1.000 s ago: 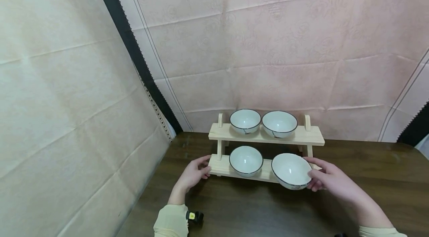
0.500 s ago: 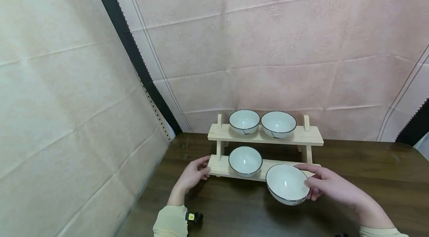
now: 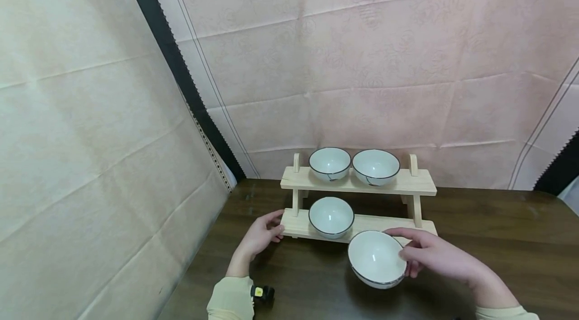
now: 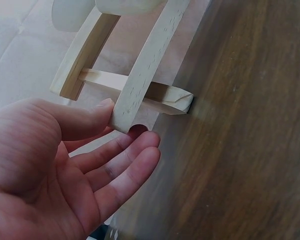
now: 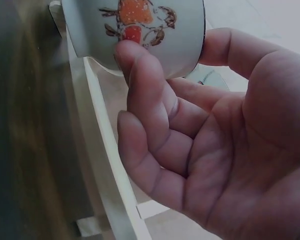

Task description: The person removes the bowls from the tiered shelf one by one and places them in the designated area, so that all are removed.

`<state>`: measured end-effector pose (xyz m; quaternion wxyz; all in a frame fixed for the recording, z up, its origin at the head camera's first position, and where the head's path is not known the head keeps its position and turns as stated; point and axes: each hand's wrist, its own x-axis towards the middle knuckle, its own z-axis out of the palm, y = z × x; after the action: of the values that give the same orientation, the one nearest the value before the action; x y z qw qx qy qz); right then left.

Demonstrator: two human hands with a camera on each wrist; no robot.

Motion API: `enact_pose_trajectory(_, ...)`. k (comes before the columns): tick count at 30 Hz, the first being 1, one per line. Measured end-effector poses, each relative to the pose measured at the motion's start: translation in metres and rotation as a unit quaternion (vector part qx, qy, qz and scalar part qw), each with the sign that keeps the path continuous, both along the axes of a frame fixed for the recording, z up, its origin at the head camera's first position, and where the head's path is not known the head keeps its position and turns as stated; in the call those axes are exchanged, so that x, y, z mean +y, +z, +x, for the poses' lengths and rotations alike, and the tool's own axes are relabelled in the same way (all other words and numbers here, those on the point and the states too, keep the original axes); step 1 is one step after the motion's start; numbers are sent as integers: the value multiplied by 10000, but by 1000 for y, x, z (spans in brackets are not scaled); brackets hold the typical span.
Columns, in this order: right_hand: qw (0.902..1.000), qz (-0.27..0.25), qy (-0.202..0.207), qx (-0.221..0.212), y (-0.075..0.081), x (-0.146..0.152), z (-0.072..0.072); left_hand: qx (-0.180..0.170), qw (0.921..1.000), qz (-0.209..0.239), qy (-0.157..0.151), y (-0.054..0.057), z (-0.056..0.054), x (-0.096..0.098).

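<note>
My right hand (image 3: 434, 257) grips a white bowl (image 3: 377, 257) with a dark rim by its right side, thumb at the rim. The bowl is held in front of the lower board; in the right wrist view its outside (image 5: 182, 47) carries an orange and red figure print. My left hand (image 3: 262, 233) pinches the left end of the lower board of a two-tier wooden rack (image 3: 298, 224). In the left wrist view the thumb lies on one face of the board (image 4: 147, 75), the fingers by the other. Another bowl (image 3: 331, 217) sits on the lower board.
Two more bowls, a left one (image 3: 330, 163) and a right one (image 3: 376, 167), stand on the rack's upper board (image 3: 289, 178). Beneath everything is a dark wooden table (image 3: 307, 280). Pale cloth (image 3: 362, 59) hangs behind and on the left side.
My right hand has drawn the bowl off the right part of the lower board, toward me and to the left. My left hand stays on the rack's end.
</note>
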<state>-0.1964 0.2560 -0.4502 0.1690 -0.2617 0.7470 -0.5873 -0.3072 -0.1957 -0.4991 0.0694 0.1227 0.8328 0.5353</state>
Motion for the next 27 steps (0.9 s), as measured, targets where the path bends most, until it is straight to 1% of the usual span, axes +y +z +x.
enact_pose_trajectory(4, 9999, -24, 27, -123, -2, -9, 1, -2, 10000, 1, 11, -1, 0, 0)
enact_pose_trajectory(11, 9997, -106, 140, -166, -10, -29, 2, -27, 10000, 60, -14, -2, -1, -1)
enact_pose_trajectory(15, 9991, -223, 115, -349, -16, -42, 1, 4, 9998, 163, -66, -4, -2, -1)
enact_pose_trajectory(17, 9986, -262, 16, -468, -18, -50, 1, -2, 9998, 188, -84, -3, -3, 0)
enact_pose_trajectory(20, 9973, -286, -241, -635, -20, -63, 3, 1, 9998, 175, -107, -3, -3, 0)
enact_pose_trajectory(23, 9959, -282, -470, -724, -22, -77, 5, 1, 9999, 129, -113, -3, -4, -1)
enact_pose_trajectory(27, 9947, -289, -590, -791, -26, -95, 7, -23, 9999, 124, -101, -3, -3, -2)
